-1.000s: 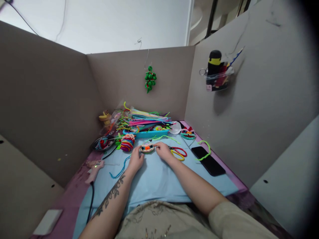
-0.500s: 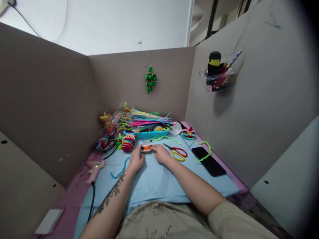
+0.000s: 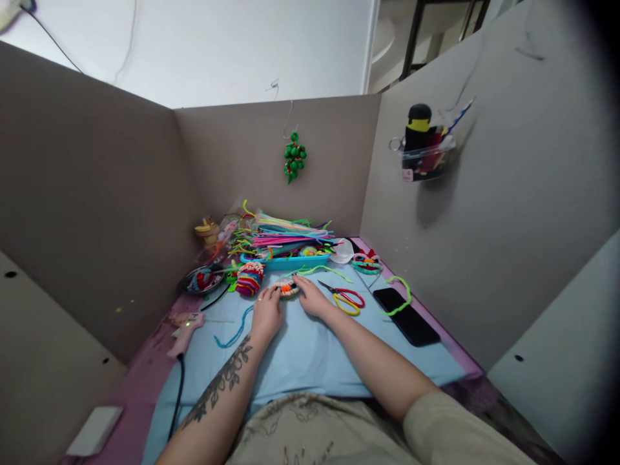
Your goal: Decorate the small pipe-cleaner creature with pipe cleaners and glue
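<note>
A small rounded craft piece [image 3: 289, 287], whitish with orange in the middle and a dark rim, lies on the light blue cloth [image 3: 310, 361]. My left hand [image 3: 267, 312] grips its left edge with bent fingers. From the other side, the fingers of my right hand [image 3: 310, 296] close on its right and upper edge. Just left of it stands a striped multicoloured bundle [image 3: 249, 279]. Scissors [image 3: 346, 298] with red and yellow handles lie to the right of my right hand. A blue pipe cleaner [image 3: 236, 337] rests left of my left wrist.
Behind the piece, a blue tray [image 3: 285, 263] carries many pipe cleaners [image 3: 290, 234]. A pink glue gun [image 3: 186, 332] with its cord lies at the left. At the right is a black phone [image 3: 409, 318] with a green pipe cleaner [image 3: 405, 296] across it. Grey panels [image 3: 271, 148] enclose three sides.
My left hand has turned slightly and shifted right, its fingers now over the piece's left edge. My right fingers have moved from its face towards its upper right edge.
</note>
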Demonstrator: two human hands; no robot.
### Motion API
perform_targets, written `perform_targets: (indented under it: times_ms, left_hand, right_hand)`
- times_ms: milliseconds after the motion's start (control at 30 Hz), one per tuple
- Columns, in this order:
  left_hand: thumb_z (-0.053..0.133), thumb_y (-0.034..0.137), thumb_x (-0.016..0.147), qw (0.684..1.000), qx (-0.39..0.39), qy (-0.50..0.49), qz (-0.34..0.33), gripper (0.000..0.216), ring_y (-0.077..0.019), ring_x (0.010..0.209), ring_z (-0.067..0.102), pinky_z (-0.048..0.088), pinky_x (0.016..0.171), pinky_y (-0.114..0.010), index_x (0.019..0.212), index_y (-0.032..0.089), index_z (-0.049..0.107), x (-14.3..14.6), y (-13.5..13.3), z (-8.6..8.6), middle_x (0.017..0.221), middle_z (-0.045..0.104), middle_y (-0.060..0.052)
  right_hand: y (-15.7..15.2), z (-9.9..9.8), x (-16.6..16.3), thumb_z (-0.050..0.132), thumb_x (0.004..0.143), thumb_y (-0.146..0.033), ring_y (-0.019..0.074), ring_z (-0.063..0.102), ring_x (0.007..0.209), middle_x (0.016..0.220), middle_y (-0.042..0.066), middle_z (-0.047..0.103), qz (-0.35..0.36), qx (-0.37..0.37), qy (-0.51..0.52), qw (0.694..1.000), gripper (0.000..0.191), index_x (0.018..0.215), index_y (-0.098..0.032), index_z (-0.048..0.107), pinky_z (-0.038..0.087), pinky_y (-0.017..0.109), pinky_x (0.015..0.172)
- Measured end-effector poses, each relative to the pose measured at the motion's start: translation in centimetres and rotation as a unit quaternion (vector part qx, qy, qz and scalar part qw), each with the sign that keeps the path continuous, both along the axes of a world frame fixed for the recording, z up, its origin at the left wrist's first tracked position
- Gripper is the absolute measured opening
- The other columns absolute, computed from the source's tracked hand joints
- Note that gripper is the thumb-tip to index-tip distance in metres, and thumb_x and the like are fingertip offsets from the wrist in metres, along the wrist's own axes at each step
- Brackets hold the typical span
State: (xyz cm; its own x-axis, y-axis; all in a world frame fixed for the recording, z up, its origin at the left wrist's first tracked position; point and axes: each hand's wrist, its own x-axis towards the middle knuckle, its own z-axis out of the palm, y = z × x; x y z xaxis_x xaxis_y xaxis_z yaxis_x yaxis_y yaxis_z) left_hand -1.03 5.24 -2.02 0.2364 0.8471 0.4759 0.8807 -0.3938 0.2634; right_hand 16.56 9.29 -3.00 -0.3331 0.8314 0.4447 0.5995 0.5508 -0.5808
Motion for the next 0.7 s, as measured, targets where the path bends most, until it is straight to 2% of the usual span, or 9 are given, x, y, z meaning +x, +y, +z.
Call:
perform_targets:
  times_ms: [233,400,533,633,700]
  left_hand:
    - [0.042,0.003,0.074,1.0,0.012,0.019,-0.008,0.041,-0.0232,0.111,0.046,0.034,0.1,-0.037,0.109,0.013,0.059,0.3,-0.1,0.2,0.117,0.059,-0.01]
    - [0.042,0.004,0.073,1.0,-0.008,-0.006,0.0,0.044,-0.0233,0.111,0.048,0.037,0.097,-0.038,0.114,0.012,0.057,0.3,0.1,0.0,0.12,0.057,-0.011]
    - [0.042,0.004,0.074,1.0,-0.017,0.017,0.005,0.043,-0.0229,0.11,0.049,0.038,0.096,-0.037,0.114,0.013,0.057,0.6,-0.3,0.3,0.12,0.057,-0.01]
    - [0.043,0.007,0.075,0.998,-0.005,0.051,0.029,0.044,-0.0237,0.107,0.05,0.041,0.09,-0.035,0.117,0.014,0.054,0.9,-1.4,1.1,0.122,0.056,-0.009]
    - [0.044,0.01,0.077,0.997,0.016,0.06,0.051,0.045,-0.0241,0.105,0.051,0.042,0.087,-0.034,0.121,0.014,0.051,0.4,-2.3,2.6,0.124,0.054,-0.01]
  right_hand:
    - [0.7,-1.1,-0.6,0.04,0.061,0.003,0.0209,0.031,0.129,0.139,0.014,0.035,0.045,-0.016,0.011,0.999,0.075,0.134,-0.013,0.036,0.026,0.04,0.108]
    - [0.6,-1.0,-0.5,0.039,0.061,0.003,0.0206,0.03,0.129,0.139,0.014,0.035,0.058,-0.015,0.011,0.998,0.075,0.134,-0.013,0.035,0.025,0.04,0.108]
    - [0.5,-0.8,-0.5,0.039,0.063,0.003,0.0208,0.029,0.13,0.139,0.014,0.034,0.059,-0.024,0.003,0.998,0.073,0.134,-0.012,0.035,0.024,0.039,0.109]
    - [0.4,-0.8,-0.5,0.039,0.064,0.003,0.0207,0.027,0.131,0.139,0.014,0.033,0.054,-0.033,0.001,0.998,0.073,0.135,-0.012,0.034,0.023,0.039,0.109]
    - [0.2,-0.9,-0.5,0.04,0.064,0.002,0.0208,0.025,0.132,0.141,0.013,0.03,0.048,-0.035,0.005,0.998,0.074,0.136,-0.014,0.032,0.023,0.039,0.109]
